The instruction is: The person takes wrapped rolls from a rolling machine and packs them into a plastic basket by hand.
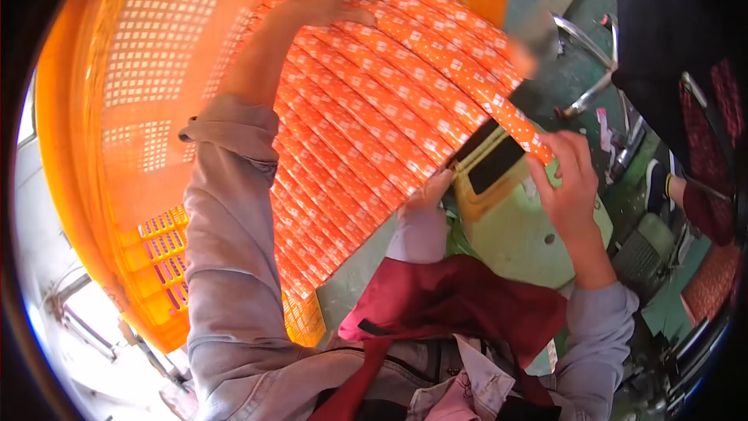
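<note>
Many long orange strips with a white flower pattern (366, 101) lie side by side in a large slatted stack across the middle. My left hand (339, 0) rests on the far end of the stack, fingers spread over the strips. One orange strip (510, 117) sticks out past the others at the right. My right hand (565, 175) pinches its near end between thumb and fingers. Beside the stack's lower edge, a third hand or foot-like bare part (428, 191) shows, partly hidden; I cannot tell which.
A large orange perforated crate (148, 54) stands at the left. Below my right hand is a pale green stool-like surface (538, 226). Chrome legs (588, 47) stand on the green floor at the right, near a person's foot in a dark shoe (658, 183).
</note>
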The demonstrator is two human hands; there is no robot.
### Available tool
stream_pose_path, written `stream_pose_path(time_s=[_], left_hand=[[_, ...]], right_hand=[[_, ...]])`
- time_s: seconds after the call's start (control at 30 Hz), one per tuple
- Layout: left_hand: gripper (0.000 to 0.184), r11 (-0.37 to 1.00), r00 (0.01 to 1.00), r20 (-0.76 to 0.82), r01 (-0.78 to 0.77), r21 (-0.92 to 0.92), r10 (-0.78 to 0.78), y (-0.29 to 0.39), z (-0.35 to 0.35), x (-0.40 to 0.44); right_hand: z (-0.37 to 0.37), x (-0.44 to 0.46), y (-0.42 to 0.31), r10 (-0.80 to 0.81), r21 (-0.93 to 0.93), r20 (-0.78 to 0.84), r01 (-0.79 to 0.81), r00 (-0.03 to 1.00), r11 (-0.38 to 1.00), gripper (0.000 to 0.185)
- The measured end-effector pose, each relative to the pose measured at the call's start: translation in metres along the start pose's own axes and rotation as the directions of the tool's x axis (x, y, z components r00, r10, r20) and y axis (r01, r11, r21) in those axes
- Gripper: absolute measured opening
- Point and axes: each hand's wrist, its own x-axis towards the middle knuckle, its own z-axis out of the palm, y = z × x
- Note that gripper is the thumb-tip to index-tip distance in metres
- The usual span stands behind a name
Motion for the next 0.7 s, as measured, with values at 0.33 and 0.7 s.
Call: stream_pose_path(time_s=[0.33,0.7], left_hand=[[0.050,0.948,0.949,-0.022,0.312,-0.063,-0.313,-0.022,-0.006,-0.027],[0.053,0.749,0.933,0.000,0.288,0.596,-0.359,-0.057,0.012,-0.021]], right_hand=[[0.046,0.062,0.008,-0.172,0.183,-0.065,0.181,0.983,0.966,0.038],[0.056,0.054,0.011,-0.068,0.209,-0.189,0.108,0.980,0.972,0.036]])
